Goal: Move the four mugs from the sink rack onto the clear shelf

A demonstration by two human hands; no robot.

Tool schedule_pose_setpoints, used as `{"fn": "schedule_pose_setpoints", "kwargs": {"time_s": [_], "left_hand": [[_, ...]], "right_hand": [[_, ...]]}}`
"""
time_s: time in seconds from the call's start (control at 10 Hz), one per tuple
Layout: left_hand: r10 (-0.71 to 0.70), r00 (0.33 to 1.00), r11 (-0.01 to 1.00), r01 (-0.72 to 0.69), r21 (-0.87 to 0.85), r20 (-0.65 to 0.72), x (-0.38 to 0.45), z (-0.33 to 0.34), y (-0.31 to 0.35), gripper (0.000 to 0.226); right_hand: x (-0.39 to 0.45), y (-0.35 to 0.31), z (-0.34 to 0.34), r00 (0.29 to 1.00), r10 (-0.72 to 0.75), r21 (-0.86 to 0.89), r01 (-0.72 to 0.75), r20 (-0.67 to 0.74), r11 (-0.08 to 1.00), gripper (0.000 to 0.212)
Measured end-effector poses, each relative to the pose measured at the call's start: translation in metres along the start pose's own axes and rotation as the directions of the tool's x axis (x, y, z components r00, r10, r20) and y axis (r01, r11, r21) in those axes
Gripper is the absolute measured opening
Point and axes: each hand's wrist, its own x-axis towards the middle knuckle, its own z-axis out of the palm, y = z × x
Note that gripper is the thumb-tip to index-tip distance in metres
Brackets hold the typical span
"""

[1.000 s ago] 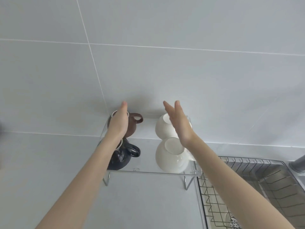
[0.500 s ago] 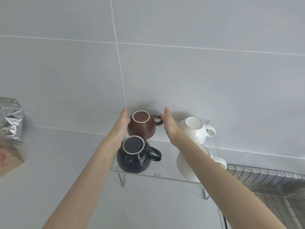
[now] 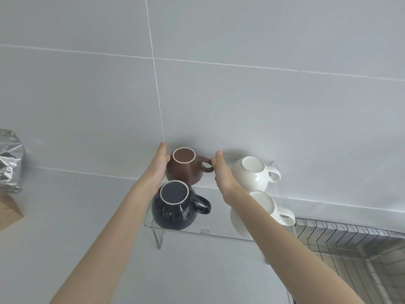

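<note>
Four mugs stand upside down on the clear shelf (image 3: 219, 232) against the tiled wall. The brown mug (image 3: 186, 170) is at the back left and the dark navy mug (image 3: 175, 213) in front of it. One white mug (image 3: 252, 174) stands at the back right. The other white mug (image 3: 236, 224) is at the front right, partly hidden by my right forearm. My left hand (image 3: 158, 165) lies flat against the brown mug's left side. My right hand (image 3: 222, 174) is flat too, fingers straight, touching that mug's handle.
The wire sink rack (image 3: 350, 238) lies at the lower right, just beside the shelf. A silver foil bag (image 3: 9, 161) and a brown box-like object (image 3: 8, 211) stand at the left edge. Grey countertop runs below the shelf.
Both hands moved left; the right hand left the white mugs. They now flank the brown mug and have closed in slightly. The view also shifted left.
</note>
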Motion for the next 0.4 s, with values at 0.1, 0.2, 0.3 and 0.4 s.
{"fn": "schedule_pose_setpoints", "kwargs": {"time_s": [0.1, 0.2, 0.3, 0.4], "left_hand": [[-0.009, 1.0, 1.0, 0.009, 0.003, -0.013, -0.003, 0.001, 0.002, 0.069], [0.007, 0.999, 0.999, -0.005, 0.033, -0.054, -0.007, 0.004, 0.006, 0.062], [0.132, 0.981, 0.94, -0.077, 0.333, -0.144, -0.017, 0.013, 0.013, 0.047], [0.347, 0.927, 0.76, -0.188, 0.622, -0.144, -0.028, 0.023, 0.018, 0.043]], "right_hand": [[0.0, -0.001, 0.0, 1.0, 0.001, -0.002, -0.001, -0.004, 1.0, 0.056], [-0.003, -0.004, -0.003, 0.999, 0.013, -0.044, -0.012, 0.031, 0.999, 0.046], [-0.01, -0.01, -0.007, 0.999, -0.038, -0.154, 0.041, 0.02, 0.987, 0.041], [-0.024, -0.017, -0.02, 0.994, -0.107, -0.177, 0.104, -0.006, 0.979, 0.04]]}}
